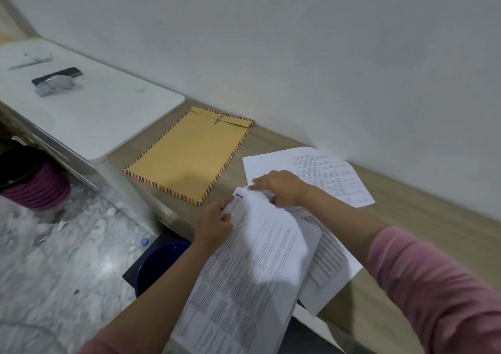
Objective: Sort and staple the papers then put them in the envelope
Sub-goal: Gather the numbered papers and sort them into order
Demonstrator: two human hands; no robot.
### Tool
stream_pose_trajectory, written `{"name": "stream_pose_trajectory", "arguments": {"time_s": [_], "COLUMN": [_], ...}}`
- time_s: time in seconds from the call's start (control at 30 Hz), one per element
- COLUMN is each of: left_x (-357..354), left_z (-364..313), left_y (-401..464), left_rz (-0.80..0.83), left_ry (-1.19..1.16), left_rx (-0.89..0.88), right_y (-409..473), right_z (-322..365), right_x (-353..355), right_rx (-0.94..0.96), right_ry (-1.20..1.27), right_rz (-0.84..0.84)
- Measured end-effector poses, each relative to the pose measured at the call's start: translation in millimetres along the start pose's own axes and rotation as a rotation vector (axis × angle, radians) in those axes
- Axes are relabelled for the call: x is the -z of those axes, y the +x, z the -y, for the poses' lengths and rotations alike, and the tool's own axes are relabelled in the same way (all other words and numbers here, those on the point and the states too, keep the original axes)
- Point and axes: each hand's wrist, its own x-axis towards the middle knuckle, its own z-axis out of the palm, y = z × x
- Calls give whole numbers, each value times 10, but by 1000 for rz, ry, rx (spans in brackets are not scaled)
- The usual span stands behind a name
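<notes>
While the left hand (214,225) pinches the upper left corner of a white printed sheet marked with a blue "1" (252,267), thumb on top and fingers curled beneath, the right hand (279,188) lies over the same corner with its fingers closed loosely on the paper and its index finger stretched flat toward the left. That numbered sheet hangs partly off the front edge of the light wooden desk (423,245), overlapping a second white printed page (330,269) beneath it. Behind the right hand rests another white printed sheet (325,172), flat on the desk near the wall. Left of it, apart from the papers, lies a brown kraft envelope with a striped border (189,156) (a paper clip (218,120) sits on its closed flap).
</notes>
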Motion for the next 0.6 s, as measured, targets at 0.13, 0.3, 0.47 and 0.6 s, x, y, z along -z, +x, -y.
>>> {"name": "stream_pose_trajectory", "arguments": {"time_s": [0.13, 0.3, 0.47, 0.6], "left_x": [162, 277, 238, 178], "left_z": [113, 146, 112, 63], "left_y": [76, 132, 166, 166], "left_rz": [17, 48, 100, 136], "left_ry": [-14, -30, -45, -43], "left_rx": [22, 21, -10, -35], "right_y": [203, 293, 239, 214], "right_z": [9, -121, -173, -224], "right_x": [21, 5, 50, 73], "right_rx": [-3, -185, -269, -241], "right_ry": [-49, 45, 51, 66], "right_rz": [61, 87, 7, -139]}}
